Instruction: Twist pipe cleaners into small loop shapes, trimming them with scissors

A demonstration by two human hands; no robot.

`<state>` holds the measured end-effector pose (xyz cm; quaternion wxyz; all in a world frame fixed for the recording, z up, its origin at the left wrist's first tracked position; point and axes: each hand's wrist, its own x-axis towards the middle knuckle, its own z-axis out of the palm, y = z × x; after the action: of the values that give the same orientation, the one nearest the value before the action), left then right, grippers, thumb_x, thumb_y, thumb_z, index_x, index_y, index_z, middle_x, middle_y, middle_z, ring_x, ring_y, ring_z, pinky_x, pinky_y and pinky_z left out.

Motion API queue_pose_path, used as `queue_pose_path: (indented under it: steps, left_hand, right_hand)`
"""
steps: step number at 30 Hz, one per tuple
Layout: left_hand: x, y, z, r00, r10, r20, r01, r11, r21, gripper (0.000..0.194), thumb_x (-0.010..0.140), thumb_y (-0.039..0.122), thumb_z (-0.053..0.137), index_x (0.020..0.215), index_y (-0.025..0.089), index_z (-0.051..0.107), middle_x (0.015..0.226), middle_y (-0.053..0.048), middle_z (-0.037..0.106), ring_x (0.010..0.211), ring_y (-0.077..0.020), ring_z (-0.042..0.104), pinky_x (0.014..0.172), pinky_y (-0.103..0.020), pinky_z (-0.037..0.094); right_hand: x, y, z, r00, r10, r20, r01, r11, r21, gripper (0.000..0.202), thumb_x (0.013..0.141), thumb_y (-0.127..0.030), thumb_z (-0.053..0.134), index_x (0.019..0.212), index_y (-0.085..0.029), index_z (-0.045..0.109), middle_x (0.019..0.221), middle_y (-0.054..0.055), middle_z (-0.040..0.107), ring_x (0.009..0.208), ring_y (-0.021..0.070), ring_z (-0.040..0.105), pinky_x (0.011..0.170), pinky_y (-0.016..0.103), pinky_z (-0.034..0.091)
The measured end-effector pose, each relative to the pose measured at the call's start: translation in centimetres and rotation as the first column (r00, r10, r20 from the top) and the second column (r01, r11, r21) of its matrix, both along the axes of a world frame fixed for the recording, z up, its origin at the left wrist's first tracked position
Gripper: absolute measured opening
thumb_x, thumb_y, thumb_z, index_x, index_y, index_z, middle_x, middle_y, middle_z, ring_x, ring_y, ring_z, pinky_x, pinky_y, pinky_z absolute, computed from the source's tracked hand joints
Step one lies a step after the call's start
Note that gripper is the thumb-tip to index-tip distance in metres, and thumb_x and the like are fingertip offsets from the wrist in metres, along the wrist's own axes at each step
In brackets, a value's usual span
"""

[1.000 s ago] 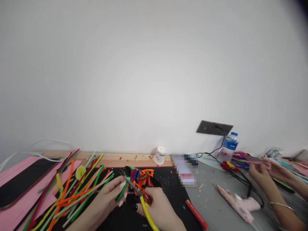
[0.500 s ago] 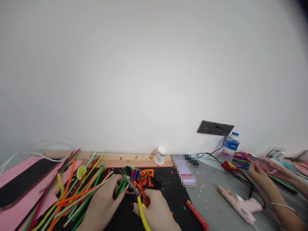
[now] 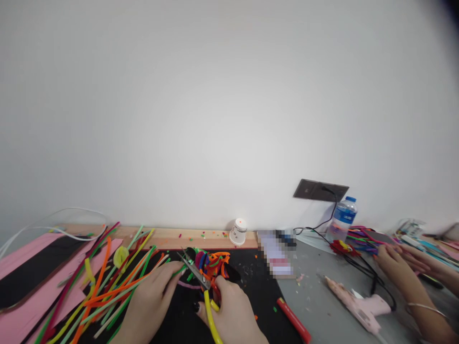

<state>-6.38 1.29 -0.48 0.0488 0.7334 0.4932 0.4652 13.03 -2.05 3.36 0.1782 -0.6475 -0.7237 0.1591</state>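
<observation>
My right hand (image 3: 234, 308) grips a pair of scissors (image 3: 196, 271) with yellow and red handles, their pointed blades angled up and left, slightly apart. My left hand (image 3: 152, 298) is just left of the blades, its thumb and fingers pinched on a green pipe cleaner (image 3: 178, 272), mostly hidden by the fingers. Behind the blades lies a heap of cut orange, purple and green pipe cleaner pieces (image 3: 218, 263). Both hands are over a black mat (image 3: 179, 320).
Loose pipe cleaners (image 3: 118, 286) spread to the left, beside pink sheets (image 3: 71, 306). A paper cup (image 3: 238, 232) stands upside down against the wall. At right lie a red-handled tool (image 3: 294, 321), a pink glue gun (image 3: 358, 306) and a water bottle (image 3: 342, 220). A co-worker's hands (image 3: 394, 260) work at far right.
My left hand has shifted slightly left and back from the blades. Less green pipe cleaner shows at its fingers, and green bits show beneath the blades. The co-worker's hands have moved a little right.
</observation>
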Motion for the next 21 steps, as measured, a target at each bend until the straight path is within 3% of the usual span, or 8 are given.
queue_pose_path:
  steps: [4, 8, 13, 21]
  left_hand:
    - [0.0, -0.1, 0.0, 1.000, 0.020, 0.010, -0.020, 1.000, 0.005, 0.016, 0.080, 0.028, 0.049, 0.092, 0.022, 0.058, 0.094, -0.008, 0.068, 0.089, -0.0233, 0.063, 0.082, -0.030, 0.045]
    - [0.2, -0.2, 0.6, 0.997, 0.025, 0.073, -0.020, 0.997, -0.079, 0.016, 0.081, 0.031, 0.048, 0.091, 0.022, 0.056, 0.089, -0.005, 0.067, 0.084, -0.0221, 0.063, 0.075, -0.027, 0.046]
    - [0.7, -0.5, 1.3, 0.989, 0.026, 0.142, 0.011, 0.968, -0.251, 0.016, 0.082, 0.037, 0.045, 0.083, 0.023, 0.054, 0.065, 0.001, 0.063, 0.059, -0.0188, 0.060, 0.060, -0.025, 0.045]
    - [1.1, -0.6, 1.1, 0.980, -0.061, 0.187, 0.118, 0.943, -0.312, 0.015, 0.083, 0.036, 0.044, 0.081, 0.023, 0.052, 0.060, 0.003, 0.056, 0.059, -0.0179, 0.058, 0.061, -0.025, 0.042]
  right_hand:
    - [0.0, 0.0, 0.3, 1.000, 0.019, -0.005, -0.019, 1.000, -0.023, 0.030, 0.066, -0.045, 0.061, 0.081, -0.021, 0.052, 0.078, 0.003, 0.063, 0.066, 0.0199, 0.057, 0.053, 0.024, 0.029]
    - [0.2, -0.1, 0.6, 0.999, 0.032, -0.037, -0.034, 0.998, -0.052, 0.032, 0.067, -0.044, 0.060, 0.086, -0.021, 0.050, 0.084, 0.005, 0.062, 0.070, 0.0212, 0.058, 0.055, 0.024, 0.031]
    - [0.2, -0.1, 0.4, 0.999, 0.016, -0.048, -0.018, 0.999, -0.030, 0.029, 0.064, -0.042, 0.063, 0.079, -0.021, 0.051, 0.079, 0.002, 0.061, 0.065, 0.0185, 0.055, 0.052, 0.023, 0.030]
    - [0.4, 0.3, -0.4, 0.999, -0.017, -0.050, 0.019, 0.999, 0.034, 0.027, 0.062, -0.041, 0.067, 0.072, -0.022, 0.052, 0.074, -0.001, 0.059, 0.060, 0.0144, 0.050, 0.050, 0.021, 0.028]
